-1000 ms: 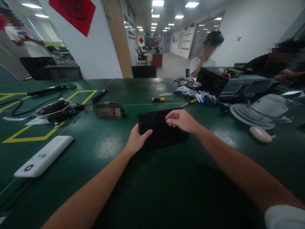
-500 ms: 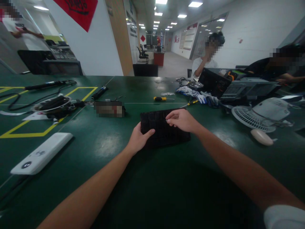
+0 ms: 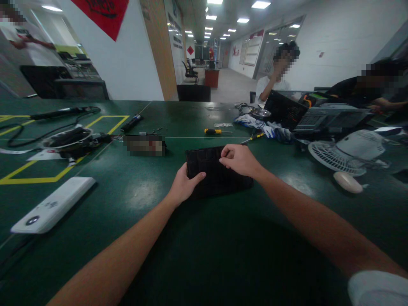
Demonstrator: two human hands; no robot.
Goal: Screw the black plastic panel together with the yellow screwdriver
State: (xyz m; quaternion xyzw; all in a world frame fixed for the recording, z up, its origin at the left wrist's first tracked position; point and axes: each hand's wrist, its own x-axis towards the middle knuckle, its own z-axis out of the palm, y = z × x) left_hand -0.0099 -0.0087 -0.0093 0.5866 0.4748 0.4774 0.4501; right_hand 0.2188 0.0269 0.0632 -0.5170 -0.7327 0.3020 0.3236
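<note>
A black tray (image 3: 216, 170) lies flat on the green tabletop (image 3: 204, 238), at the middle of the scene, its top ribbed into small cells; the left hand (image 3: 183, 187) grips its near left corner, thumb laid over the top and the other fingers hidden beneath the edge, so the fingers are closed on the tray; the right hand (image 3: 239, 160) rests on the far right part of the tray, its fingers curled and pinched together at the tips against the surface; whether they pinch some small piece there cannot be told.

Far of the tray lies a yellow-handled screwdriver (image 3: 212, 131), well apart from both hands; a second, smaller screwdriver (image 3: 255, 137) lies to the right of it, near a heap of gloves (image 3: 267, 126). To the right stand a white fan (image 3: 347, 152), tipped over on its grille, and a pale mouse (image 3: 347, 182) just near of it; farther off sits a grey machine (image 3: 328, 118). To the left, a white remote (image 3: 52, 206) lies near the tabletop's edge; beyond it, yellow tape (image 3: 63, 172) marks a box, with a round cabled device (image 3: 68, 140) on its line, and a dark pen-like tool (image 3: 132, 123) lies farther off. Two people sit at the far right side; another stands at the far left.
</note>
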